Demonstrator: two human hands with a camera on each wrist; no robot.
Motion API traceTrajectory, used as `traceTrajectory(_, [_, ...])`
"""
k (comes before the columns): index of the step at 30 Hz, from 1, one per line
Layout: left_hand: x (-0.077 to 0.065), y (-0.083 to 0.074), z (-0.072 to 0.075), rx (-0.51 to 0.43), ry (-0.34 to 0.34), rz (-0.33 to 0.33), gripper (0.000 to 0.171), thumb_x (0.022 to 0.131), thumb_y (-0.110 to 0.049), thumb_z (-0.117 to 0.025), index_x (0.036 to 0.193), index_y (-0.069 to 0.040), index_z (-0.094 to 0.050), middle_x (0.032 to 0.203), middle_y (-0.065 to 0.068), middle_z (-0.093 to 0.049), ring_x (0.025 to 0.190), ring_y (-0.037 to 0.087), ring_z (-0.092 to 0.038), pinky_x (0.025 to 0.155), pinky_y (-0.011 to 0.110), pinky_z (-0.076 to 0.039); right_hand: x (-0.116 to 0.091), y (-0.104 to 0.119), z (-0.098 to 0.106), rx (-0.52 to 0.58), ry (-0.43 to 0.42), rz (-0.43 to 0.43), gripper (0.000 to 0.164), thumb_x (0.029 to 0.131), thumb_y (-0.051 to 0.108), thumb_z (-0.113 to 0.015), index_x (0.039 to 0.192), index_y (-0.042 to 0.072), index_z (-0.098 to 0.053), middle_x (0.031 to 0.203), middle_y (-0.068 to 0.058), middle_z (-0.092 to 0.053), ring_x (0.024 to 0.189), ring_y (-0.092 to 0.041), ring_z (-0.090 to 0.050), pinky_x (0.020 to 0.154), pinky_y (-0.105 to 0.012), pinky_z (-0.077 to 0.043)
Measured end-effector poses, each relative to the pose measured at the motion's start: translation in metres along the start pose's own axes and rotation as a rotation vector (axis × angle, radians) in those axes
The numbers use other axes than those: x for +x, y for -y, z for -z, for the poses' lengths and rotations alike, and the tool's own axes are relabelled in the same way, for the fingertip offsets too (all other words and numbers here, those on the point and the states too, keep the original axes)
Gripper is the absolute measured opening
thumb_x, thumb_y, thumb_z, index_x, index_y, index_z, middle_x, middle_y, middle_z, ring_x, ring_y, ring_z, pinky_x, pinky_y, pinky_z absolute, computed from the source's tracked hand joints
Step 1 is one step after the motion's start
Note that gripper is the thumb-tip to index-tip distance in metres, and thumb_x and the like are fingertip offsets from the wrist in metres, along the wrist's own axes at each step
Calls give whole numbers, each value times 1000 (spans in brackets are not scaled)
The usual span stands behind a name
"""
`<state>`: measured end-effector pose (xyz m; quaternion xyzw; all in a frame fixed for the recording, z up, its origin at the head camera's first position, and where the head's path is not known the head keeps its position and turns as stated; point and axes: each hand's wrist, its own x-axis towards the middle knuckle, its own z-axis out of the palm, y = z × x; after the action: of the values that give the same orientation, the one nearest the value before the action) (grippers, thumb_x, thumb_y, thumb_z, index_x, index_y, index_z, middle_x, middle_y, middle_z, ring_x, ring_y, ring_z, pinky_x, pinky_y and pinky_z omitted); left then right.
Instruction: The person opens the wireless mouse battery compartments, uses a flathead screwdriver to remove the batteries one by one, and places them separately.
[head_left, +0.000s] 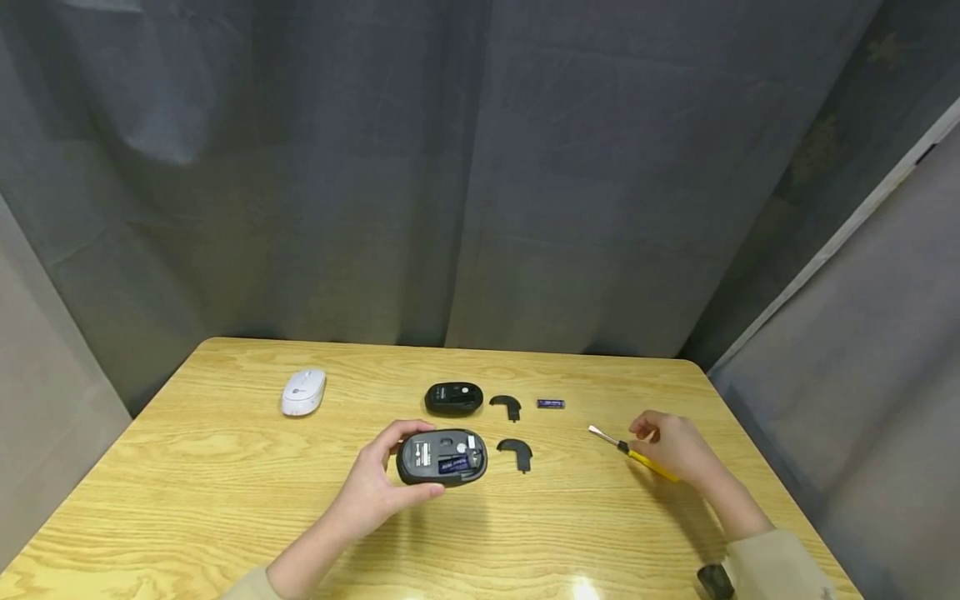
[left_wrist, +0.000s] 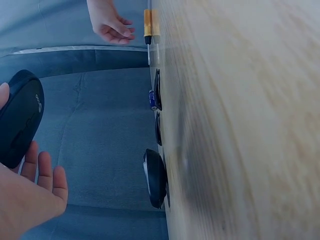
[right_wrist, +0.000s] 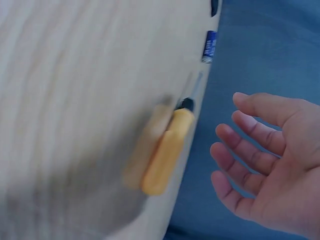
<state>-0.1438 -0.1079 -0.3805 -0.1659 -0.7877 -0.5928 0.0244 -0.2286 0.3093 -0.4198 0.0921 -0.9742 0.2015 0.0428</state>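
My left hand point(head_left: 367, 493) grips a black computer mouse point(head_left: 417, 457) by its edges, thumb below and fingers above, held over the table. Its underside faces the head camera, and a dark blue battery point(head_left: 453, 465) lies in the uncovered compartment. My right hand point(head_left: 675, 447) hovers over a yellow-handled screwdriver point(right_wrist: 167, 155). In the right wrist view, a gap separates the loosely bent fingers from the tool, and they hold nothing. The screwdriver lies on the table with its metal tip pointing to the far left.
A second black mouse point(head_left: 454, 398) lies upside down behind the held one. Two black battery covers point(head_left: 517, 452) point(head_left: 510, 405) lie to its right, then a loose blue battery point(head_left: 551, 404). Farther left sits a white mouse point(head_left: 304, 392). Grey curtains point(head_left: 480, 208) hang behind the wooden table point(head_left: 187, 492).
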Motion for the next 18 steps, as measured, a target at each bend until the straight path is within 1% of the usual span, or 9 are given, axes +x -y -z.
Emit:
traceTrajectory(4, [0, -1, 0, 2, -6, 8, 63, 57, -16, -83, 113, -23, -53, 110, -7, -56, 98, 17, -50, 90, 41, -34, -2, 11, 10, 1, -19, 23, 19, 76, 16, -68, 91, 7, -63, 82, -1, -61, 68, -12, -51, 59, -28, -43])
traceTrajectory(7, [0, -2, -1, 5, -10, 14, 63, 57, -14, -82, 112, -24, -53, 110, -6, -56, 99, 17, -50, 91, 41, -34, -3, 17, 16, 11, -46, 39, 18, 77, 17, -68, 92, 8, -63, 81, -1, -61, 69, -13, -51, 59, -28, -43])
traceTrajectory(13, [-1, -5, -1, 21, -12, 21, 61, 57, -14, -82, 111, -25, -53, 109, -7, -57, 100, 16, -50, 91, 40, -35, -4, 31, 23, 15, -142, 72, 18, 77, 19, -68, 92, 13, -62, 85, 0, -62, 76, -18, -56, 61, -29, -46])
traceTrajectory(18, [0, -5, -1, 22, -10, 15, 61, 58, -15, -82, 111, -24, -53, 109, -7, -57, 100, 16, -50, 92, 40, -35, -7, 46, 29, 21, -212, 119, 19, 77, 19, -68, 94, 12, -62, 87, -2, -63, 78, -22, -59, 65, -36, -48])
